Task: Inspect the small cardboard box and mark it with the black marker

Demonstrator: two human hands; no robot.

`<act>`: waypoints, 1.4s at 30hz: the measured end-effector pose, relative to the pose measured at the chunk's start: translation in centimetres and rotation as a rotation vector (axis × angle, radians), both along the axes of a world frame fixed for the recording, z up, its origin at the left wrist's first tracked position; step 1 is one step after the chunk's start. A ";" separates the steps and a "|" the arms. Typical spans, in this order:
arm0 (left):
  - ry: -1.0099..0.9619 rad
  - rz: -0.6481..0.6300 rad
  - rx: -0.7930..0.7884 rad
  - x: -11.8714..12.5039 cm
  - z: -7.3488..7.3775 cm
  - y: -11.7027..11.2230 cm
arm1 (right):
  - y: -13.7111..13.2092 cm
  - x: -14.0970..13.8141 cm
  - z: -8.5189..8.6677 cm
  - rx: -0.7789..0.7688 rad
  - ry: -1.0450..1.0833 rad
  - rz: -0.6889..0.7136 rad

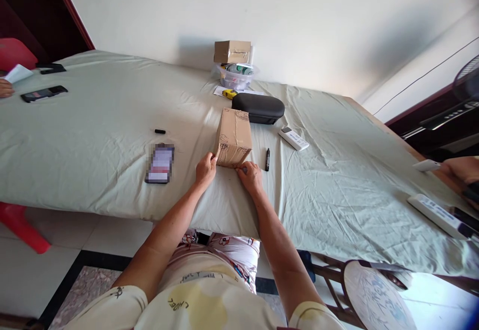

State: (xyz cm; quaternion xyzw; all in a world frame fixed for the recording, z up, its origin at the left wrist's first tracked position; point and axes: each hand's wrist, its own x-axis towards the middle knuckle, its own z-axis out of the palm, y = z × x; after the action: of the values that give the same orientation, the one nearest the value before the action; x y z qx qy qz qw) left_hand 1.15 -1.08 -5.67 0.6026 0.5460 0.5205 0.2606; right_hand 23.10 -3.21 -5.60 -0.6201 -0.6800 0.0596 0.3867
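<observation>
A small brown cardboard box [235, 129] with dark scribbled drawings stands on the cloth in front of me. At its near left corner, my left hand [206, 169] is closed, thumb and fingers pinching the cardboard. My right hand [251, 176] is closed at the bottom of the near face, its fingertips bent against the lower edge. Just right of the box lies a black marker pen [267, 159]. Its likely cap, a short black cylinder [160, 131], is off to the left, above a phone [160, 164] with a blurred screen.
Behind the box sit a black hard case [258, 108], a yellow tape measure [229, 93] and a plastic tub [236, 80] beneath another carton [232, 52]. A white remote [294, 138] lies to the right. At far left, another person's hand [5, 88] is near a phone [44, 93].
</observation>
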 end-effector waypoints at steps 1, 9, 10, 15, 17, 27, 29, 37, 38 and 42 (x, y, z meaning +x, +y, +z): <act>-0.010 0.000 0.000 0.0 -0.1 0.1 | 0.0 0.0 0.1 0.008 0.008 0.009; -0.006 -0.001 -0.059 0.0 0.2 -0.2 | -0.5 -0.7 1.3 0.019 0.052 0.140; -0.021 0.001 -0.061 0.1 0.3 -0.3 | -0.6 -0.9 1.4 0.030 0.047 0.163; -0.129 -0.030 0.019 0.8 0.5 -0.7 | -1.0 -2.5 1.5 0.092 -0.031 0.212; -0.134 -0.031 0.043 1.1 0.5 -0.9 | -1.1 -3.1 1.4 0.107 -0.066 0.220; -0.132 -0.012 0.032 1.7 0.2 -1.0 | -1.5 -4.7 1.0 0.129 -0.161 0.176; -0.131 -0.011 0.023 1.7 0.2 -0.9 | -1.5 -4.6 1.0 0.141 -0.162 0.173; -0.194 0.021 0.014 1.8 0.7 -1.0 | -1.6 -4.6 1.4 0.149 -0.082 0.185; -0.208 0.025 0.003 1.7 0.7 -1.0 | -1.6 -4.7 1.5 0.148 -0.070 0.189; -0.254 0.016 -0.040 1.2 0.5 -0.7 | -1.5 -4.5 1.7 0.155 -0.023 0.193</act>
State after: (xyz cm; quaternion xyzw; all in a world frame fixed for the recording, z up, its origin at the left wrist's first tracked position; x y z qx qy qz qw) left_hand 2.32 -1.75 -5.13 0.5220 0.5235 0.5839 0.3355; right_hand 18.59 -4.72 -3.94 -0.5207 -0.7433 0.0367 0.4184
